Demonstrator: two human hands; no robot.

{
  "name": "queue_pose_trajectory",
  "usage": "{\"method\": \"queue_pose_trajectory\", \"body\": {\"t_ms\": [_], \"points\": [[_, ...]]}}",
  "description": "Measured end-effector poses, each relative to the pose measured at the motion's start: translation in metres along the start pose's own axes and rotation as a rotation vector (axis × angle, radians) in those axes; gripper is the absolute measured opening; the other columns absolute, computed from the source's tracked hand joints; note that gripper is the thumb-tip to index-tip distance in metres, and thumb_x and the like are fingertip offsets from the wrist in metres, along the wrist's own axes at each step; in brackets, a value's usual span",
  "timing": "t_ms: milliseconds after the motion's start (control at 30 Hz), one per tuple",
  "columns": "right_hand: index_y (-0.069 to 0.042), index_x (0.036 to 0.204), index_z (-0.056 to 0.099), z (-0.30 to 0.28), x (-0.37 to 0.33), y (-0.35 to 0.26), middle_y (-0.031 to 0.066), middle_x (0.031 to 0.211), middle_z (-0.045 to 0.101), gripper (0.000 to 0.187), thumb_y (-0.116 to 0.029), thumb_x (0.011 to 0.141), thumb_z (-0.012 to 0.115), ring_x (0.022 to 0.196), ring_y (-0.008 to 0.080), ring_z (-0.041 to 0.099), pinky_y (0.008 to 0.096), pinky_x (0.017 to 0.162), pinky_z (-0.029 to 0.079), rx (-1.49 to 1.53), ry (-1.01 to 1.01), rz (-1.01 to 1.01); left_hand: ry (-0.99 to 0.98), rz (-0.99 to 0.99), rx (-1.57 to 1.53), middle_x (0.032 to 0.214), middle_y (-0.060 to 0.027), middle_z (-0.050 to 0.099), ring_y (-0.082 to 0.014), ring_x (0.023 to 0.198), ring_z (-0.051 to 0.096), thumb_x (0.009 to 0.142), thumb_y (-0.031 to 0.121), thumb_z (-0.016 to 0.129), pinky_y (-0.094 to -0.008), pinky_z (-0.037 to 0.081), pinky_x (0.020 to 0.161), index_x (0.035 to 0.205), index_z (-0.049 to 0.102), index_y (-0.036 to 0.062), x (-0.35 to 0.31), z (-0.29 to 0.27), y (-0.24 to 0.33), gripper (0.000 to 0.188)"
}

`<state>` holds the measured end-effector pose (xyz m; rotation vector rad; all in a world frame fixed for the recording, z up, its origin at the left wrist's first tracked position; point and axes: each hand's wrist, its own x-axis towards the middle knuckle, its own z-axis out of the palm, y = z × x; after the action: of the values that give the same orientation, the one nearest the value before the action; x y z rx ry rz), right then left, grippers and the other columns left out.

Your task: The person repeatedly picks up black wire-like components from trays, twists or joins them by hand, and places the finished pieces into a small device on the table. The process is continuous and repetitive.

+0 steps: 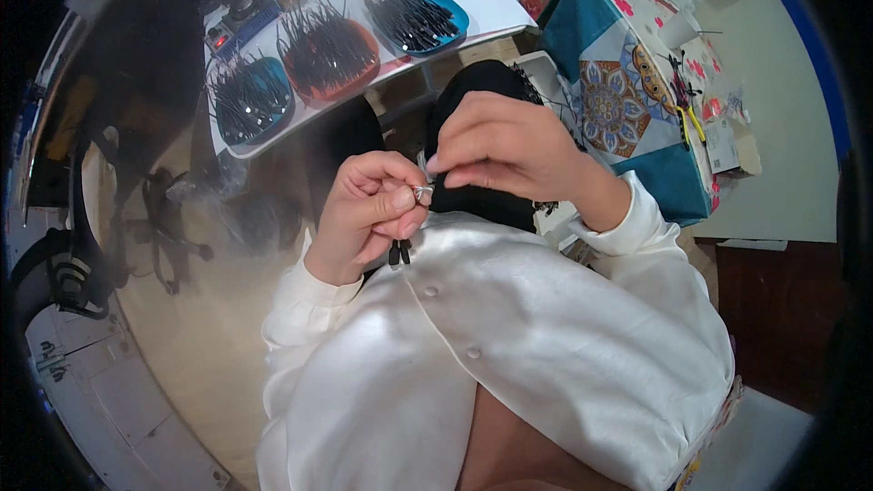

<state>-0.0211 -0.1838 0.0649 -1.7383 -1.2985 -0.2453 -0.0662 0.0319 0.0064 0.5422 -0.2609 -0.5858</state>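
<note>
In front of my shirt, my left hand pinches a bunch of short black wires. Their dark sleeve-like ends hang below its fingers. A small shiny whitish piece sticks out past the left thumb and fingertip; its kind is too small to tell. My right hand is just beside and above it, thumb and fingers closed in a pinch. Whatever lies between the right fingertips, if anything, is hidden.
Ahead, a white table holds a blue tray, an orange tray and another blue tray, each heaped with black wires. At right, a cloth-covered table bears yellow-handled pliers and a small box.
</note>
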Motion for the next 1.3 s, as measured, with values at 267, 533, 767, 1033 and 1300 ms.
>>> {"method": "queue_pose_trajectory", "body": {"t_ms": [267,533,767,1033,1300], "points": [[-0.004,0.088,0.065,0.003,0.019,0.026,0.0057,0.089,0.060,0.020,-0.004,0.071,0.075,0.076,0.0246,0.056,0.0332,0.065,0.046,0.047,0.040,-0.178,-0.052,-0.150,-0.123,0.077,-0.0137,0.062,-0.0134,0.054,0.053,0.084,0.000,0.065,-0.0203,0.031,0.045,0.094,0.064,-0.0036,0.023,-0.006,0.016,0.011],[-0.004,0.085,0.066,0.011,0.017,0.040,0.0069,0.087,0.062,0.012,-0.002,0.074,0.073,0.078,0.0232,0.057,0.0326,0.070,0.045,0.179,0.189,0.116,0.079,0.203,0.997,0.075,-0.0119,0.068,-0.0147,0.063,0.064,0.082,0.000,0.068,-0.0243,0.049,0.057,0.087,0.069,-0.0044,0.038,0.005,0.056,0.007],[-0.001,0.098,0.068,0.001,0.017,0.082,0.0106,0.094,0.065,0.028,-0.017,0.077,0.075,0.087,0.0266,0.060,0.0359,0.081,0.046,-0.049,0.269,0.217,0.205,0.313,1.281,0.073,-0.0117,0.067,-0.0168,0.062,0.064,0.080,-0.002,0.067,-0.0249,0.048,0.057,0.086,0.069,-0.0034,0.054,0.017,0.094,0.007],[0.001,0.093,0.064,0.036,-0.040,0.146,0.0123,0.086,0.063,0.014,0.000,0.079,0.064,0.077,0.0287,0.061,0.0366,0.068,0.050,-0.216,0.271,0.436,0.400,0.429,1.856,0.075,-0.0100,0.068,-0.0138,0.067,0.065,0.079,-0.005,0.063,-0.0239,0.050,0.064,0.092,0.068,-0.0050,0.118,-0.030,0.192,0.014],[-0.003,0.090,0.064,0.057,-0.068,0.176,0.0089,0.083,0.063,0.016,-0.005,0.075,0.067,0.073,0.0273,0.061,0.0358,0.062,0.050,-0.349,0.246,0.476,0.284,0.174,2.253,0.069,-0.0149,0.064,-0.0189,0.058,0.062,0.080,0.001,0.065,-0.0282,0.048,0.059,0.089,0.068,-0.0035,0.202,-0.155,0.251,0.011]]}}
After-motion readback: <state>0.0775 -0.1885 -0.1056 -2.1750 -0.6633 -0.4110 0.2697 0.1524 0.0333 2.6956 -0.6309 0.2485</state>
